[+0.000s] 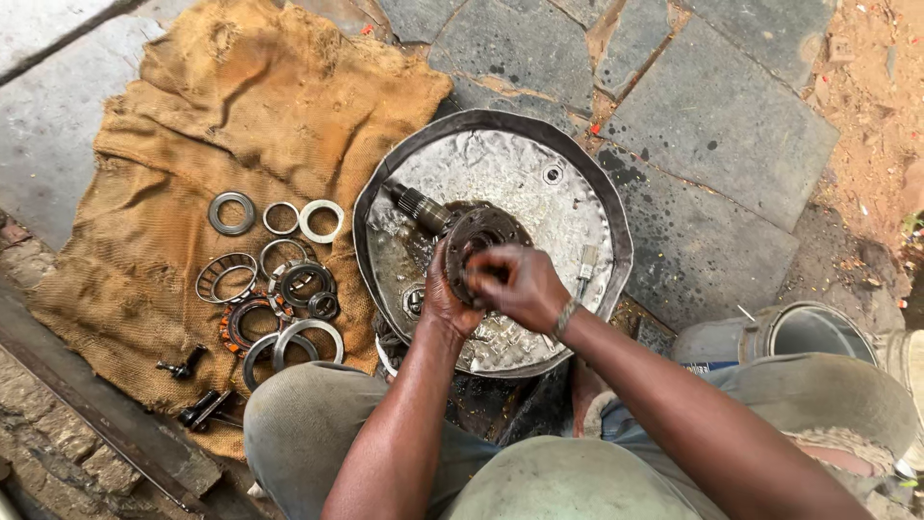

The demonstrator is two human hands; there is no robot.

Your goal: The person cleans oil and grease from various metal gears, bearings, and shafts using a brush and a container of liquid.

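Part in hand: dark, greasy steel flanged hub with a splined shaft (460, 231) sticking out toward the upper left, held over a round, dented, silver metal wash pan (539, 164) that sits on the grey stone-slab floor (731, 116)
Left hand: the left hand (445, 294) cups the flange from below and from the left, fingers curled around its rim, carrying the weight
Right hand: the right hand (515, 281) lies over the front face of the flange, fingers bent and pressed together on something small at the centre; what they pinch is hidden
Weight: by its looks solid steel, so likely heavy for its size and nose-heavy toward the shaft; it wants one hand under it at all times
Surface: wet and oily, so probably slippery; the splines and the flange edge give the surest purchase, the smooth shaft the poorest
Stiffness: rigid, nothing that gives under the fingers; judged not fragile, though the splines and bearing seats would suffer from a drop onto stone
Where to hold: around the flange rim, or flange in one hand and shaft near the splines in the other
Beside the pan: worn brown burlap sack (241, 106) spread on the floor, carrying steel bearing rings, races and washers (279, 279) laid out apart, and dark bolts (197, 385) near its lower edge
At right: grey metal bucket (804, 332) just beside the person's knee
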